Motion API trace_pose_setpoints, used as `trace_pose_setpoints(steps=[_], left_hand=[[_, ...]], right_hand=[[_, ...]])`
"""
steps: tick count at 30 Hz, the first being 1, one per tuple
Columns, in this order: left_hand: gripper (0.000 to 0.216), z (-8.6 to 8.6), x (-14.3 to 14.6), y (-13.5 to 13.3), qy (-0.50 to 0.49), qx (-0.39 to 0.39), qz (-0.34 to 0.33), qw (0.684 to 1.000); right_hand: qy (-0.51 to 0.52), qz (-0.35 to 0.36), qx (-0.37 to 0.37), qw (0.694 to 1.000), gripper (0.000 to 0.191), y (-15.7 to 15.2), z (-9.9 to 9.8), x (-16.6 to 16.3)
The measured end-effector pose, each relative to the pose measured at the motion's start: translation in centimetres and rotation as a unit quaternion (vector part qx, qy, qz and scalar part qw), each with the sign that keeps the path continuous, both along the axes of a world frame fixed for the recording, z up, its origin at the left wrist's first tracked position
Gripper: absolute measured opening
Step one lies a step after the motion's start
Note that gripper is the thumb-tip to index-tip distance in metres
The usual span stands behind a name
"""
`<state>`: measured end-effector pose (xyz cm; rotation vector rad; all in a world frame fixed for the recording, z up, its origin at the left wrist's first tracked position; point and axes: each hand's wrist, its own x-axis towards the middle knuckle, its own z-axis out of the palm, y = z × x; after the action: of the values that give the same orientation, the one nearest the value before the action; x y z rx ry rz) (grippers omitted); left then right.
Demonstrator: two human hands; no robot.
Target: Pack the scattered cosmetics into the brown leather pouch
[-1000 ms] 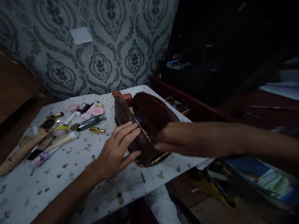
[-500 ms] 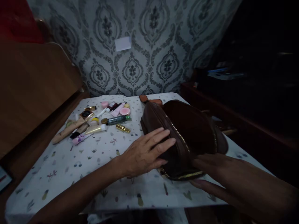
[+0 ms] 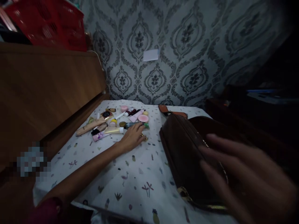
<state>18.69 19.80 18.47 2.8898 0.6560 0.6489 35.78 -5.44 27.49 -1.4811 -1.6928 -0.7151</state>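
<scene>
My left hand (image 3: 132,137) reaches over the cosmetics with its fingers apart. Between its fingertips and thumb lies a gold lipstick tube (image 3: 145,137); whether they touch it is hard to see. Just beyond the fingers is a dark bottle with a green end (image 3: 130,124), partly covered by them. A brown leather bag (image 3: 184,155) with a gold zipper lies unzipped on the right. My right hand (image 3: 243,171), blurred, is stretched out in front of the bag's opening, its fingers spread. I cannot tell whether it touches the bag.
A cream tube (image 3: 114,130), a pink round compact (image 3: 143,118) and several other cosmetics lie on the printed tablecloth (image 3: 130,186). An orange-brown strap (image 3: 174,113) is behind the bag. Wooden furniture (image 3: 46,93) bears a red basket (image 3: 58,25) at left; a patterned wall closes the back.
My left hand has left the bag's side and moved over to the gold lipstick tube. My right hand has lifted from the bag's near edge. The view has swung left.
</scene>
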Motion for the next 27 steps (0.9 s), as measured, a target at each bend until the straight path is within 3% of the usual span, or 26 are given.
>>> trace_pose_setpoints(steps=[3, 7, 9, 11, 13, 17, 22, 27], left_hand=[[0.041, 0.5, 1.7, 2.3, 0.035, -0.037, 0.088, 0.995], [0.042, 0.7, 4.5, 4.5, 0.06, -0.067, 0.151, 0.984], [0.048, 0.6, 5.8, 5.3, 0.069, -0.085, 0.183, 0.977], [0.055, 0.5, 7.1, 6.0, 0.073, -0.098, 0.215, 0.969], [0.059, 0.6, 8.2, 6.5, 0.073, -0.104, 0.24, 0.962], [0.062, 0.8, 10.0, 7.0, 0.074, -0.12, 0.267, 0.953], [0.071, 1.3, 11.3, 7.8, 0.093, -0.16, 0.293, 0.938], [0.074, 1.6, 10.6, 8.5, 0.099, -0.167, 0.272, 0.942]], right_hand=[[-0.028, 0.13, -0.009, 0.991, 0.024, 2.0, -1.9, -4.6], [0.146, 0.172, -0.061, 0.972, 0.016, 7.1, -5.4, -8.5], [0.306, 0.164, -0.101, 0.932, 0.018, 10.4, -7.3, -9.2], [0.468, 0.133, -0.134, 0.863, 0.026, 13.6, -9.3, -9.4], [0.56, 0.088, -0.125, 0.814, 0.03, 16.1, -11.2, -9.3], [0.57, 0.056, -0.117, 0.811, 0.032, 18.0, -14.1, -9.1], [0.553, 0.095, -0.161, 0.812, 0.029, 17.8, -15.4, -8.4], [0.531, 0.119, -0.172, 0.821, 0.053, 18.1, -16.0, -8.0]])
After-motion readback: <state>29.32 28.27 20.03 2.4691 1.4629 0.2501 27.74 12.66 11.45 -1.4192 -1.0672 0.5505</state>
